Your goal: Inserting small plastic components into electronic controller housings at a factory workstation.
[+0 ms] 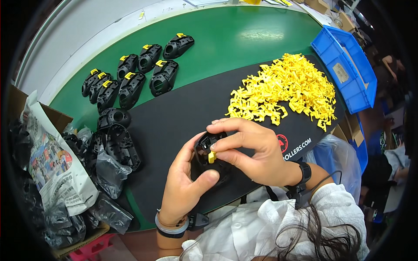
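My left hand [183, 185] is closed round a black plastic shell [204, 167], held up over the dark mat [170, 126]. Between the thumb and fingers of my right hand [250, 145] is a small yellow plastic clip [212, 157], right against the shell. Part of the shell is hidden behind my fingers. Beyond my right hand a large heap of loose yellow clips [287, 89] lies on the mat. Several black shells with yellow clips on them [132, 89] stand on the green tabletop at the far left.
At the left, a cardboard box [56, 116] holds bagged black parts and a printed plastic bag [65, 174]. Black shells without visible clips [119, 145] lie beside it. A blue bin [344, 69] stands at the right edge, with a clear plastic bag [335, 161] below.
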The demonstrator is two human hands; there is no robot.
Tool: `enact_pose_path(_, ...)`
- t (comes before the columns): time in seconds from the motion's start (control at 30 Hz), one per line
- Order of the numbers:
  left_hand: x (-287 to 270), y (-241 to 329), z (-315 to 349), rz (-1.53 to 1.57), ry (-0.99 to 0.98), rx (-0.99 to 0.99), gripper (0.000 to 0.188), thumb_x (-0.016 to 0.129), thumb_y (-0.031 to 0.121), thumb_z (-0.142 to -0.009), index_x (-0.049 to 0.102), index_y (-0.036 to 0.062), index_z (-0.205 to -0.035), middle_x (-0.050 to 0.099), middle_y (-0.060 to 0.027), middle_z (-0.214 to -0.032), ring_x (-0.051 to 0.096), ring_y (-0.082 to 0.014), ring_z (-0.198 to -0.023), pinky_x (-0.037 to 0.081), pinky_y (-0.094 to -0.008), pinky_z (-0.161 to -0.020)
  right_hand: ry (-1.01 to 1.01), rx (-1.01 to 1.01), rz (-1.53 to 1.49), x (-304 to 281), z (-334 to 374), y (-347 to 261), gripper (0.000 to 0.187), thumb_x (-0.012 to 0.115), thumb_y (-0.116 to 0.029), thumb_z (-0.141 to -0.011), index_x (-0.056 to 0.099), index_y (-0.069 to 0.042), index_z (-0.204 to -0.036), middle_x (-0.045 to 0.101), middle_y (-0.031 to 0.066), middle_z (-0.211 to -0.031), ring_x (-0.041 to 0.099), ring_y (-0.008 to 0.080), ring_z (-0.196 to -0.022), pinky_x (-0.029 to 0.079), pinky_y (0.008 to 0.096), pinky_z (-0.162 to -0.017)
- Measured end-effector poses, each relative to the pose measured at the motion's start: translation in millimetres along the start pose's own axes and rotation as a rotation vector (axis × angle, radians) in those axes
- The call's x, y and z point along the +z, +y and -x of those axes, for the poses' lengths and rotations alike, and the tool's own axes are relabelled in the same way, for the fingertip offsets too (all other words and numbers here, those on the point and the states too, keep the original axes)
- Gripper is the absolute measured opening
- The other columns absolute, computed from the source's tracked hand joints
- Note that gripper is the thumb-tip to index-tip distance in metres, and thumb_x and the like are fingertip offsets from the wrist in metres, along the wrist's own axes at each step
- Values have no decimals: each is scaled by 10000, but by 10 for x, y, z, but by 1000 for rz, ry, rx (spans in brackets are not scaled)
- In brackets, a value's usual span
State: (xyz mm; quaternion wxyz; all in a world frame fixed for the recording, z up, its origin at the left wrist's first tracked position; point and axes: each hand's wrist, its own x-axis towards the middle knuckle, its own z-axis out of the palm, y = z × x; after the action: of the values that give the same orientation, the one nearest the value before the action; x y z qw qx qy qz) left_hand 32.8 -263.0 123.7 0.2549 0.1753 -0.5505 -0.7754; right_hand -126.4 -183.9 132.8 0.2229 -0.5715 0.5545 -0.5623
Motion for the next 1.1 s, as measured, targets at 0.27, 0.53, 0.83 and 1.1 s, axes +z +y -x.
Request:
enact_pose_path(0.27, -10, -1, -16, 63, 147, -90, 476, 611, 125, -883, 416, -78, -1266, 539, -103, -1151, 513, -132, -1056, 410, -253, -918, -65, -164, 323, 94, -30, 100, 353, 628, -98, -844, 600, -60, -1194, 455, 183, -1350, 463, 291, -1227, 361, 389, -1007)
enact_pose_path(0.53, 14, 28, 27, -8, 106, -73, 409, 631, 118, -868, 488, -48, -1214, 568, -61, -1087, 518, -99, -994, 420, -228, -869, -133, 358, -199, 96, -62, -2, 206, 565, -143, -895, 545, 17, -1023, 627, 117, -878, 618, 244, -766, 469, 333, -669)
enact_pose_path(0.83, -28, -228, -78, -280, 279, -50, 357, 594, 185, -902, 536, -50, -1166, 597, -67, -970, 543, -118, -879, 449, -260, -773, -62, 221, 97, 266, -67, 128, 143, 536, -115, -895, 517, -3, -982, 567, 181, -898, 597, 325, -815, 472, 369, -703)
enact_pose_path(1.1, -62, -180, -168, -773, 365, 173, 549, 692, 204, -799, 488, 26, -1277, 504, -128, -1270, 529, -246, -1077, 435, -355, -874, 50, 555, -21, -250, -1747, 1273, 299, 512, -275, -925, 557, 11, -1000, 602, 84, -791, 558, 176, -739, 469, 342, -694)
